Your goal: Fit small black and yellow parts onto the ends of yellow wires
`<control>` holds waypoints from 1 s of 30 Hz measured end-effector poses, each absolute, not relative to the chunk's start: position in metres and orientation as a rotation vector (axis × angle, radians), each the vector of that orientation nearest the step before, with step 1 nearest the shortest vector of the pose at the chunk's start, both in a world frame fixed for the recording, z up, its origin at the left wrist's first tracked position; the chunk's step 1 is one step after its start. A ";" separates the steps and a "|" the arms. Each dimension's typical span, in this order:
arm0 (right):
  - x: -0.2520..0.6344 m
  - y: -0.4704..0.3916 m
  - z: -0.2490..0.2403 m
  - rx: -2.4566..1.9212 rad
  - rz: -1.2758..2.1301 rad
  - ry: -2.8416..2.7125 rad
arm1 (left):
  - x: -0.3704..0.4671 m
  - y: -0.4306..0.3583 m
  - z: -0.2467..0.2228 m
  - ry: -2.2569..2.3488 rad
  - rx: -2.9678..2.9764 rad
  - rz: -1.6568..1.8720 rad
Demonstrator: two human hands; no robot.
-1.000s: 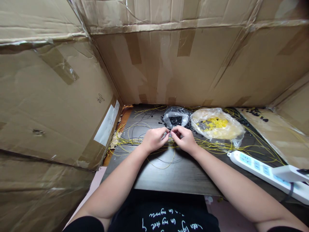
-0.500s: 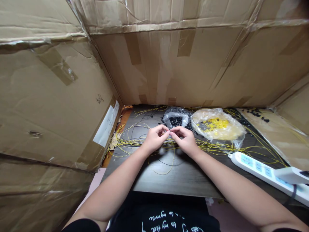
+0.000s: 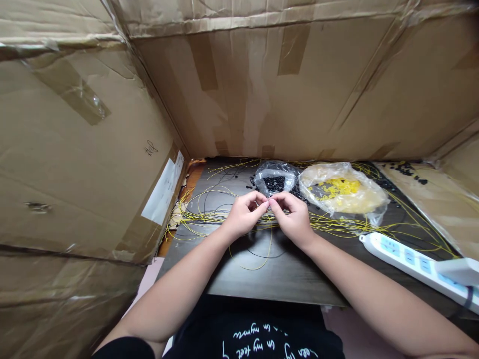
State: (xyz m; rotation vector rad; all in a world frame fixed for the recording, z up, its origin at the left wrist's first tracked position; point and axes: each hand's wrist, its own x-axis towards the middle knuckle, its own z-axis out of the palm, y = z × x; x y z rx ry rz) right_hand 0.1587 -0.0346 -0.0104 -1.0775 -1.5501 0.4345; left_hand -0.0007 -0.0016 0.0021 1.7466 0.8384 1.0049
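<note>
From here, left hand (image 3: pixel 245 213) and right hand (image 3: pixel 294 217) are pinched tip to tip, can't tell on what tbh, with long thin yellow wires (image 3: pixel 209 218) stretching sideways beneath both.

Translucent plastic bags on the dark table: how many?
2: one translucent plastic bag of small black parts beyond the hands, one larger translucent plastic bag of small yellow parts to its right.

Power strip (image 3: pixel 406 258), cardboard wall (image 3: pixel 258 99), seemingly printed label (image 3: pixel 161 193)
</note>
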 end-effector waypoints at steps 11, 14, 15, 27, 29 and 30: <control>0.160 -0.030 -0.015 -1.095 0.385 -1.646 | -0.004 0.003 0.001 0.907 1.851 1.065; 0.160 -0.029 -0.017 -1.093 0.419 -1.682 | -0.005 0.005 -0.001 0.891 1.842 1.064; 0.160 -0.029 -0.018 -1.092 0.431 -1.688 | -0.005 0.006 -0.001 0.889 1.850 1.061; 0.164 -0.026 -0.018 -1.088 0.433 -1.639 | -0.009 0.007 0.002 0.952 2.011 1.021; 0.164 -0.026 -0.018 -1.091 0.435 -1.656 | -0.010 0.006 0.003 0.976 2.060 1.019; 0.165 -0.026 -0.018 -1.094 0.432 -1.660 | -0.010 0.006 0.004 0.986 2.091 1.017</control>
